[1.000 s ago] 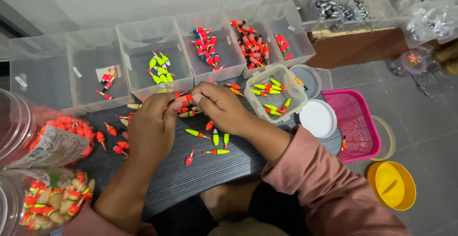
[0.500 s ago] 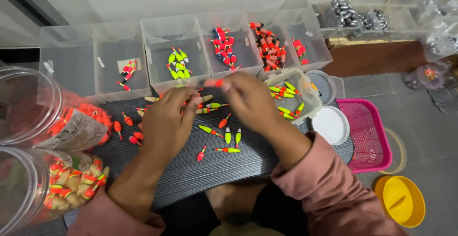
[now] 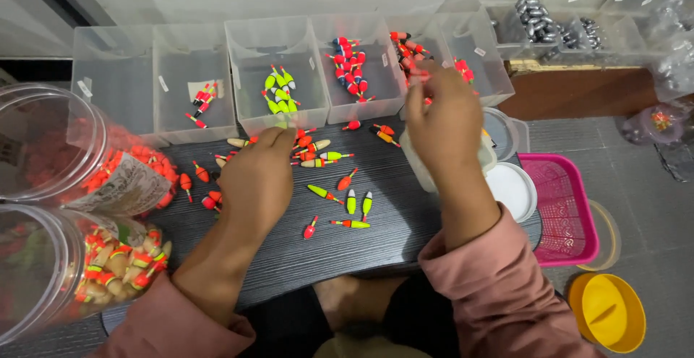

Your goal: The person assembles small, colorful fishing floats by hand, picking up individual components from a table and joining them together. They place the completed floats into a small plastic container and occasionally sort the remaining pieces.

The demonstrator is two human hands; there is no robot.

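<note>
My left hand lies palm down on the dark slatted board, its fingertips at a small heap of red, yellow and cream fishing floats. My right hand is raised over the clear bin of red floats, with a red float pinched at its fingertips. More green-and-red floats lie loose on the board between my arms. Whether the left hand's curled fingers hold anything is hidden.
A row of clear bins stands behind the board: one with yellow-green floats, one with red-blue floats, one with few red floats. Two big jars of floats lie left. A pink basket, white lid and yellow bowl sit right.
My right hand left the heap and moved up and to the right, carrying a red float over the red-float bin. My left hand stayed at the heap.
</note>
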